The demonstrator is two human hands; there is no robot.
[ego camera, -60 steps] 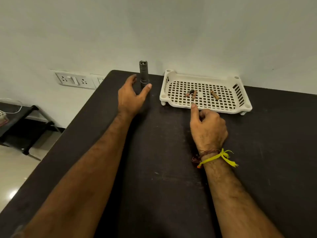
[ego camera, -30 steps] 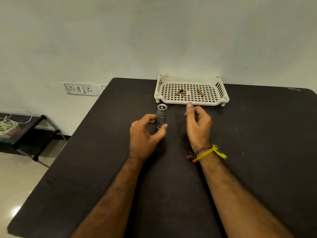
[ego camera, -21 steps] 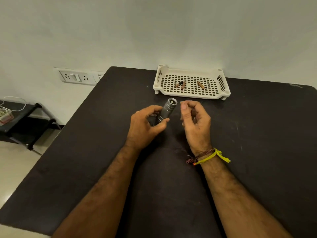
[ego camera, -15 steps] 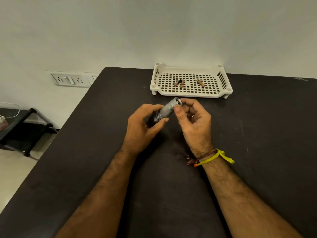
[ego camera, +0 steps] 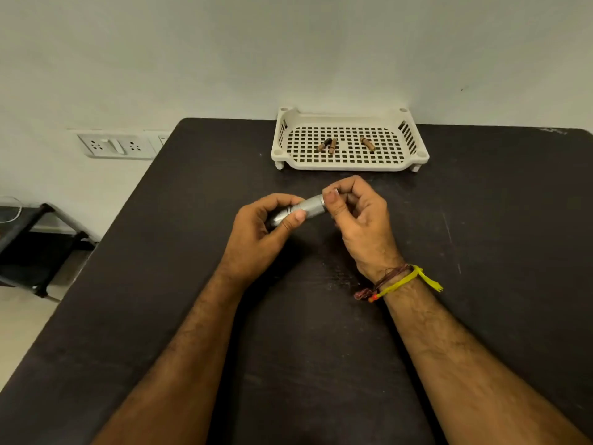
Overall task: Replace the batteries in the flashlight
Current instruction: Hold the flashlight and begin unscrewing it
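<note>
That little metal flashlight [ego camera: 305, 208] looks rigid, light and kinda slick, so left hand [ego camera: 260, 236] fingers wrap the body while right hand [ego camera: 359, 220] fingers pinch the end cap, probably the best spot to twist.

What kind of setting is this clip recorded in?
Probably a plain indoor room or workspace: a black table against a bare wall, a wall socket panel, and a white perforated tray of batteries.

dark bench [ego camera: 481, 252] against pale wall [ego camera: 288, 53]. white socket plate [ego camera: 117, 146] on wall left of bench. black stand [ego camera: 35, 248] on floor [ego camera: 19, 319] at far left, white cable [ego camera: 9, 208] on top of it.
</note>
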